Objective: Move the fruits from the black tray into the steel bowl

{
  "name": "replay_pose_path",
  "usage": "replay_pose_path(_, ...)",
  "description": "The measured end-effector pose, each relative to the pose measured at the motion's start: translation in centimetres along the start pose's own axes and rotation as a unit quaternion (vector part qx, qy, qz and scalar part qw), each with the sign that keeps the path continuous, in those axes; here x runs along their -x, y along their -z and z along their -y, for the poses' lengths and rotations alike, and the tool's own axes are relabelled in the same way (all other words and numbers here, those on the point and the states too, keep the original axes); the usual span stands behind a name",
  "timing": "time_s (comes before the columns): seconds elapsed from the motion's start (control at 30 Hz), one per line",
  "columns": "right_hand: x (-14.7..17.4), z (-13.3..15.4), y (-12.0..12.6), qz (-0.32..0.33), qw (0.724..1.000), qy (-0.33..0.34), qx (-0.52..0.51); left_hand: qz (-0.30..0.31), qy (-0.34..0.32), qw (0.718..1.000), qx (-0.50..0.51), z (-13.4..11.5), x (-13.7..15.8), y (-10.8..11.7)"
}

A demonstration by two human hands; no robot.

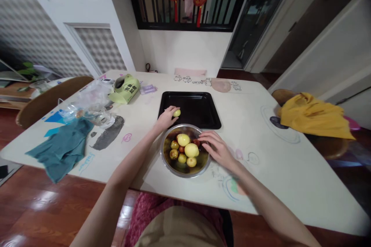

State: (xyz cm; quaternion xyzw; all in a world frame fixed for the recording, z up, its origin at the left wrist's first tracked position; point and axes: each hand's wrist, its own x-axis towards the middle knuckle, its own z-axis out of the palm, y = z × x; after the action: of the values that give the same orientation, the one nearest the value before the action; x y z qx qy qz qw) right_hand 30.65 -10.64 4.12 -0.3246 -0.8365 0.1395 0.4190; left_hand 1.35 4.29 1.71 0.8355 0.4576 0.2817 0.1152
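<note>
My left hand is closed on a small yellow-green fruit just above the left side of the black baking tray. In front of the tray stands a round metal bowl. Inside lie two yellow lemons, several small yellow-green fruits with brown patches and a few dark red ones. At the bowl's right rim my right hand reaches over with fingers apart, its tips close to a dark red fruit; whether they touch it I cannot tell.
On the left of the white table are a teal cloth, crumpled clear plastic and a light-green paper carton. A yellow cloth hangs over a chair at the right.
</note>
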Motion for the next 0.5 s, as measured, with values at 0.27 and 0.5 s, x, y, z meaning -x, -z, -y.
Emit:
replay_pose_path(0.27,1.7,-0.7,-2.0,-0.041,0.999,0.011,-0.033,-0.069,0.021,0.996,0.052,-0.9,0.5,0.4)
replay_pose_path(0.5,1.9,-0.9,-2.4,-0.051,0.997,0.002,-0.049,-0.145,-0.027,0.973,0.176,-4.0,3.4,3.8)
